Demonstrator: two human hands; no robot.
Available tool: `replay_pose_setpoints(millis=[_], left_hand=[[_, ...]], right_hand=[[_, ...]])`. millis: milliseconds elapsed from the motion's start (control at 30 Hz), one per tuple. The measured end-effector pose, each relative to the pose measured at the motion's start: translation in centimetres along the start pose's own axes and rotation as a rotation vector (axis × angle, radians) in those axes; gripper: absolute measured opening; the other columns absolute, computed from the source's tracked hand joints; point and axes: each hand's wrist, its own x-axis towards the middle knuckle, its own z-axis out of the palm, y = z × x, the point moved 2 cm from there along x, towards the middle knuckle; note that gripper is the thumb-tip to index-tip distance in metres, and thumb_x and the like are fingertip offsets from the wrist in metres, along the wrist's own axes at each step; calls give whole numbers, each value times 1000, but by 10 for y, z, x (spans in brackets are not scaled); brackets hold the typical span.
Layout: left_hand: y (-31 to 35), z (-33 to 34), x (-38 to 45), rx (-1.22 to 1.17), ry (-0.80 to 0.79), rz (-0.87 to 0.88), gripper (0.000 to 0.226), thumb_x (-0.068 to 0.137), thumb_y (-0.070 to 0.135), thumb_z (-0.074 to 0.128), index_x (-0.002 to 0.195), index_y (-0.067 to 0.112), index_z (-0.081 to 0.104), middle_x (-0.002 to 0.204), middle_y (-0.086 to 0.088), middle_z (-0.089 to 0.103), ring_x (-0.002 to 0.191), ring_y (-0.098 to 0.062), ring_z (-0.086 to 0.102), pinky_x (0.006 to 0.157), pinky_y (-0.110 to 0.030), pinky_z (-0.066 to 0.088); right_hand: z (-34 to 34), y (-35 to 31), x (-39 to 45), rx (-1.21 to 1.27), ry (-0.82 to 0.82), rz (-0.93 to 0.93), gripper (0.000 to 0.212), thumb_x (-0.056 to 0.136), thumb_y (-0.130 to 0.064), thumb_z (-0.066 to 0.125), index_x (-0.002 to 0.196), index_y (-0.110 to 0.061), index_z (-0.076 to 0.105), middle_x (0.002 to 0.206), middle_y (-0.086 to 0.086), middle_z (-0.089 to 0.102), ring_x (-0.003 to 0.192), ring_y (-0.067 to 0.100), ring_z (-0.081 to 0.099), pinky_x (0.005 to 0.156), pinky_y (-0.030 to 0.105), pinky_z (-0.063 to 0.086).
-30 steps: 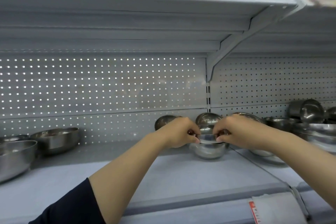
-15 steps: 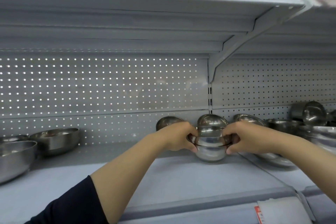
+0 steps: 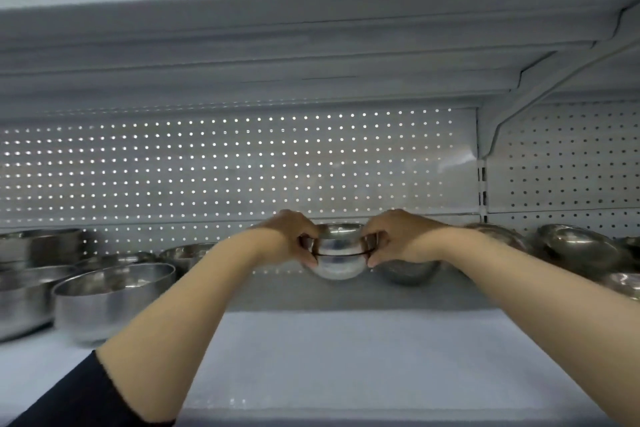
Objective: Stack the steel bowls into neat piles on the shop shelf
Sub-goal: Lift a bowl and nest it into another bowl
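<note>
A small stack of steel bowls (image 3: 337, 258), one nested in another, is held in mid-shelf just above the grey shelf board (image 3: 346, 357). My left hand (image 3: 287, 241) grips its left rim and my right hand (image 3: 398, 237) grips its right rim, thumbs under the seam. Another steel bowl (image 3: 408, 272) stands right behind my right hand, partly hidden by it.
Large steel bowls (image 3: 110, 298) crowd the shelf's left end. More bowls (image 3: 575, 248) lean and lie at the right, past the upright (image 3: 482, 184). A perforated back panel (image 3: 225, 166) closes the rear. The upper shelf (image 3: 311, 28) hangs low overhead.
Both hands have carried the small bowl stack to the left along the shelf, away from the bowls leaning at the back. The view has shifted left, showing more of the left bowls.
</note>
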Motion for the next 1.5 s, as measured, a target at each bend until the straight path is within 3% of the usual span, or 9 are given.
replay_pose_setpoints(millis=[133,333,467,600,833,1000,1167,1400,1500], left_hand=[[-51,4,1,18,30,-105,17,74,24,74,80,10,65,72,1,60,69,-15,54,56,-23,38],[-92,19,-2,16,63,-164,15,74,22,74,77,14,62,69,5,56,71,-19,58,61,-28,45],[-98,27,-5,-14,35,-165,21,73,21,73,69,23,53,68,9,48,67,-12,47,51,-20,31],[-101,31,-7,-41,30,-202,18,75,21,73,89,23,62,83,6,47,81,-19,52,61,-23,38],[-100,35,-6,-8,32,-216,18,79,14,65,96,20,60,95,1,53,93,-22,53,64,-23,43],[-68,13,-2,-20,209,-178,41,86,16,58,125,26,53,127,8,51,109,-17,53,90,-23,39],[21,16,37,-22,257,-16,29,89,18,55,117,23,58,124,2,55,112,-22,52,96,-30,42],[79,86,79,185,51,21,30,88,2,48,117,2,54,115,-21,60,105,-41,57,84,-43,47],[71,107,79,152,27,14,27,90,5,44,115,0,53,112,-23,60,102,-42,58,81,-42,46]], right_hand=[[22,-17,58,29,-44,-52,23,77,-23,74,98,-13,68,93,6,69,82,18,63,75,33,51],[48,-25,97,20,-47,-104,26,74,-17,74,98,-8,68,94,7,68,81,15,59,73,29,46],[62,-23,99,41,-50,-106,24,75,-17,73,95,-5,67,93,9,66,78,13,54,70,28,43],[72,-22,100,33,-31,-113,19,75,-19,71,88,-7,64,89,7,63,84,20,59,74,34,46],[76,-24,97,0,-61,-84,32,78,-19,69,108,-9,63,106,7,63,91,20,58,82,33,47],[24,-4,79,32,41,-24,34,80,-20,68,113,-25,61,112,-13,57,73,-6,52,62,1,38],[-24,47,32,22,196,114,14,81,-25,70,94,-30,65,102,-14,63,82,-4,56,66,11,38],[4,96,-12,-195,12,267,22,80,-33,63,102,-35,64,93,-25,56,79,-9,50,57,5,35],[20,107,-16,-150,-105,298,40,71,-23,59,109,-35,63,110,-15,60,96,3,57,83,19,49]])
